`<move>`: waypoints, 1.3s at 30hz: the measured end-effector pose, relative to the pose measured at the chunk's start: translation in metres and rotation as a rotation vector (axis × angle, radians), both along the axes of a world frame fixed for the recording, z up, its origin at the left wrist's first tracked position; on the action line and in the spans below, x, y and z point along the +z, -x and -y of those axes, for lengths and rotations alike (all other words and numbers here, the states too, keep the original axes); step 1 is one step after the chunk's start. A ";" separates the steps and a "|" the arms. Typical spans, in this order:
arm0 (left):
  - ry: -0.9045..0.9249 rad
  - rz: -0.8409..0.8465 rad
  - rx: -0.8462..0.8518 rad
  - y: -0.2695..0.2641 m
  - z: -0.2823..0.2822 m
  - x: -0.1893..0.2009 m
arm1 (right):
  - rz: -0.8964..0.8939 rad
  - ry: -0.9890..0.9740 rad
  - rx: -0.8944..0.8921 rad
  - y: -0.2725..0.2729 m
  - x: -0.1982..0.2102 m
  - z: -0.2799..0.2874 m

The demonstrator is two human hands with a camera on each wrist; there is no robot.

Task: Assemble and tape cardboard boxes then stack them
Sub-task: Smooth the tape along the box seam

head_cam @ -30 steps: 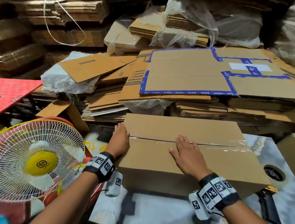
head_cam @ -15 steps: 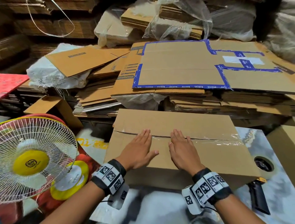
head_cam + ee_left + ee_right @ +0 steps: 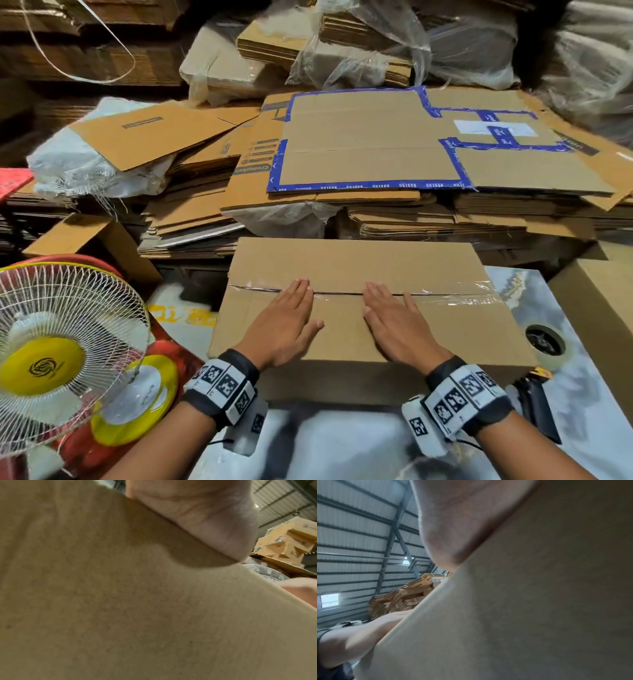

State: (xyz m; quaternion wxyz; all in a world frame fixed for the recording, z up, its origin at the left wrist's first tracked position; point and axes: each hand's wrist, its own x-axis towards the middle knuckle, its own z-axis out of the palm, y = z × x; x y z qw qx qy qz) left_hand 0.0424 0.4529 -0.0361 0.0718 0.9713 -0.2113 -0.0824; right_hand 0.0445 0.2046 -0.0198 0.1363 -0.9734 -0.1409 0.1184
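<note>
A closed brown cardboard box (image 3: 356, 263) lies in front of me, its centre seam covered by clear tape (image 3: 455, 298). My left hand (image 3: 286, 320) lies flat on the near flap with straight fingers reaching the seam. My right hand (image 3: 397, 322) lies flat beside it, fingers also on the seam. Both wrist views are filled by the box (image 3: 120, 601) (image 3: 539, 601), with a palm heel pressed against it at the top.
A clear tape roll (image 3: 544, 342) and a dark tape dispenser (image 3: 534, 401) lie right of the box. Another box (image 3: 603, 308) stands at far right. A white-and-yellow fan (image 3: 58, 349) stands at left. Stacks of flattened cardboard (image 3: 370, 147) rise behind.
My left hand slid from the box's left end along the seam to the middle, beside the right hand. My right hand has stayed flat on the near flap.
</note>
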 end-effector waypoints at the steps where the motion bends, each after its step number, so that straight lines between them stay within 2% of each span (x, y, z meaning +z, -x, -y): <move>1: 0.008 0.007 0.014 0.000 0.000 -0.002 | -0.010 -0.005 -0.045 0.001 0.001 0.007; 4: 0.050 0.044 -0.011 0.000 -0.002 -0.003 | -0.009 0.014 -0.100 0.001 0.004 0.007; 8: 0.130 0.156 -0.076 0.004 -0.004 -0.004 | 0.031 0.031 -0.032 0.003 0.001 -0.012; 15: 0.134 0.279 -0.035 0.008 0.002 0.004 | 0.052 0.040 -0.041 0.004 -0.003 -0.011; 22: 0.166 0.332 0.072 0.012 0.005 0.005 | 0.046 0.050 -0.025 0.006 -0.003 -0.011; 30: 0.173 0.339 0.087 0.009 0.007 0.009 | 0.046 0.034 -0.028 0.008 -0.001 -0.011; 33: 0.194 0.324 0.040 0.012 0.004 0.009 | 0.047 0.049 -0.035 0.008 0.001 -0.012; 35: 0.143 0.269 -0.002 0.011 0.004 0.006 | 0.048 0.053 -0.031 0.008 0.003 -0.017; 39: 0.030 0.071 0.054 0.005 0.005 0.003 | 0.031 0.052 0.110 0.006 0.001 -0.039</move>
